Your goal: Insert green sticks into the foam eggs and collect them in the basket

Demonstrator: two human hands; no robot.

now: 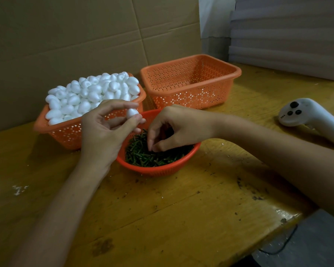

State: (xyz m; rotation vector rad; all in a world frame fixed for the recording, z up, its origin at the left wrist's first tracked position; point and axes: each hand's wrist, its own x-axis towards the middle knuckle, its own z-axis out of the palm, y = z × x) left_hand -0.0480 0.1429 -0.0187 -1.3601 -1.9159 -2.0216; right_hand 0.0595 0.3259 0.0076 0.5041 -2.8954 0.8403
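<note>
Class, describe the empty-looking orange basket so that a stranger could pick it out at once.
Start at the cardboard wall behind the wooden table. Two rectangular orange baskets stand before it; take the right basket. The left basket is heaped with foam eggs, while nothing shows inside this one.
</note>
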